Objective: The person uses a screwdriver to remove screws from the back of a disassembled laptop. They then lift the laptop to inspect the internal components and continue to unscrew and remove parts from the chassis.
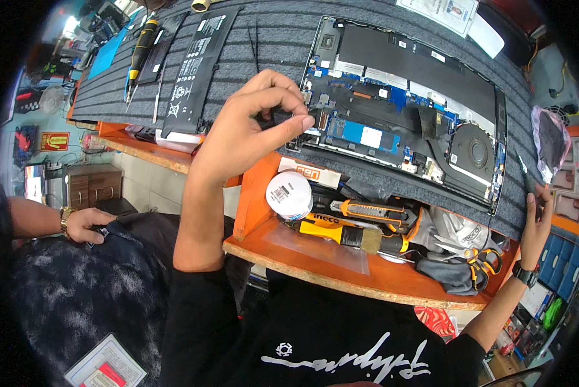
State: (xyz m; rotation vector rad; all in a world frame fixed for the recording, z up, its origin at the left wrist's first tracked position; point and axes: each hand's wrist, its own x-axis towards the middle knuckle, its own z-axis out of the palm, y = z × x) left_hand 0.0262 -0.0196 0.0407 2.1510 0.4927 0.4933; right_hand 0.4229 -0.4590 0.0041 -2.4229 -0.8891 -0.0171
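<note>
The laptop [373,100] lies upside down on the gray mat [283,48], in front of the person, a bit to the R; its back cover is off & I can't see where that went; the insides show, w/ the fan [473,151] in its corner & a blue strip [367,135] near the front edge; so opening it looks done, & closing it up is not done yet; I can't tell which small bits inside are loose.

The L hand [260,122] is at the laptop's L edge, thumb & finger tips close together; can't tell if there's a tiny thing b/w them; that hand hides a bit of the corner. The R hand [536,219] is off past the other side, fingers closed on a thin tool [522,166].

Farther L, a black battery [196,71] lies flat, w/ a yellow & black screwdriver [142,50] past it; under the mat's front edge, the orange shelf [321,275] is crammed: a white tub [289,194], a box cutter [374,211], a brush [341,233], scissors [458,249], gray gloves [454,227]; far L, another person's hand [88,225] rests on their lap, away from the work.
</note>
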